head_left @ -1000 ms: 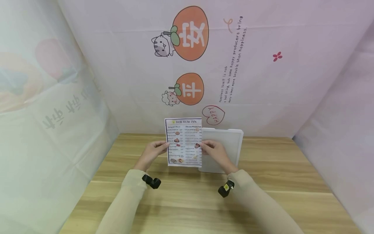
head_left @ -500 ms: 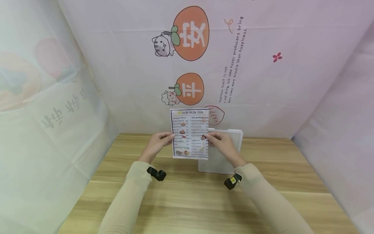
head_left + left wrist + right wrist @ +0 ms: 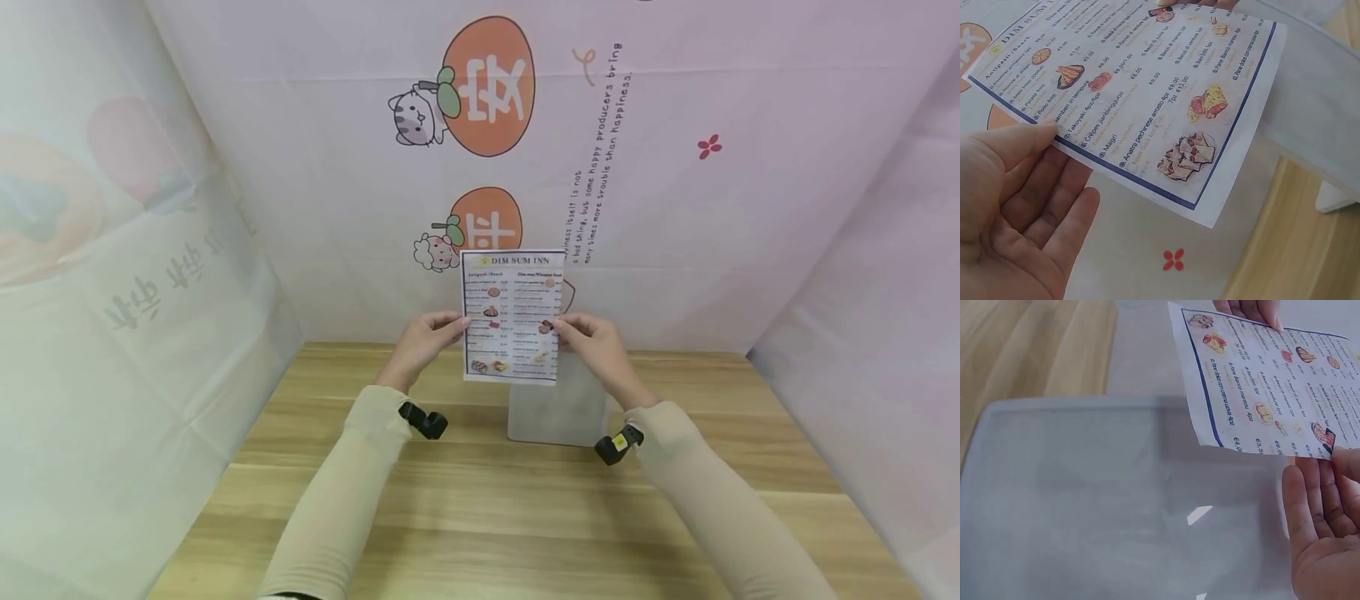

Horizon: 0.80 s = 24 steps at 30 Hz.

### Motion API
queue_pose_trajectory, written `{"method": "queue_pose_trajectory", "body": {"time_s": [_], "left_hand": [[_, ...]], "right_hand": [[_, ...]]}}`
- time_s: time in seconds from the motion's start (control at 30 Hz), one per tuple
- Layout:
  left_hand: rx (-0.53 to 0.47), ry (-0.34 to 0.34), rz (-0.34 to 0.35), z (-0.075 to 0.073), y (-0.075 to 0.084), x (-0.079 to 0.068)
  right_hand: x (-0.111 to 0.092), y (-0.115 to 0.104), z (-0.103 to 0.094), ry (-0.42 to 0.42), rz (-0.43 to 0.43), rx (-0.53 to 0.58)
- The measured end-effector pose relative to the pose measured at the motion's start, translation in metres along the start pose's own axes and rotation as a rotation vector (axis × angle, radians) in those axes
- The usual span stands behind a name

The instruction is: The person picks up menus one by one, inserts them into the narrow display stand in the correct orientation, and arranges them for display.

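Note:
A printed paper menu headed "DIM SUM INN" (image 3: pixel 513 321) is held upright between both hands, above the table's back edge. My left hand (image 3: pixel 425 343) pinches its left edge, thumb on the printed face and fingers behind. At the opposite edge, my right hand (image 3: pixel 602 350) pinches it the same way. Behind and below the menu stands a white-framed stand with a pale panel (image 3: pixel 558 408), partly covered by the paper and the right hand. In the right wrist view the panel (image 3: pixel 1116 500) looks smooth and glossy, with the menu apart from it.
The wood-grain table (image 3: pixel 480 517) spreads in front of the stand. A printed cloth backdrop (image 3: pixel 660 217) rises behind it, with cloth walls at the left (image 3: pixel 150 375) and right (image 3: pixel 862 317). Black cameras sit on both wrists.
Both hands have raised the menu and carried it to the right, so it now covers the upper part of the stand and the heart print on the backdrop. The stand has stayed put.

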<state>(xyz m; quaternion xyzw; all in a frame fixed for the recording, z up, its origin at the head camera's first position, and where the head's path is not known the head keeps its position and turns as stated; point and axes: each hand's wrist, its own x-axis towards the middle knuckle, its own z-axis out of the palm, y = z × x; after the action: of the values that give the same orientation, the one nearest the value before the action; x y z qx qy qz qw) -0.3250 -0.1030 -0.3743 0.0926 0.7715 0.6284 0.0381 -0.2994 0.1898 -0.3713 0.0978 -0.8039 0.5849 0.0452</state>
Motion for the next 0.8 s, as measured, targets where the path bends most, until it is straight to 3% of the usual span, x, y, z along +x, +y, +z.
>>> {"method": "queue_pose_trajectory", "body": {"time_s": [0.27,0.57,0.8], "left_hand": [[-0.002,-0.022,0.044,0.012,0.018,0.014],[-0.002,-0.032,0.084,0.023,0.039,0.019],[0.013,-0.015,0.072,0.032,0.053,0.023]], "right_hand": [[0.004,-0.010,-0.020,0.030,0.012,-0.034],[0.005,-0.020,-0.037,0.085,-0.002,-0.059],[0.007,-0.027,-0.049,0.123,-0.005,-0.059]]}}
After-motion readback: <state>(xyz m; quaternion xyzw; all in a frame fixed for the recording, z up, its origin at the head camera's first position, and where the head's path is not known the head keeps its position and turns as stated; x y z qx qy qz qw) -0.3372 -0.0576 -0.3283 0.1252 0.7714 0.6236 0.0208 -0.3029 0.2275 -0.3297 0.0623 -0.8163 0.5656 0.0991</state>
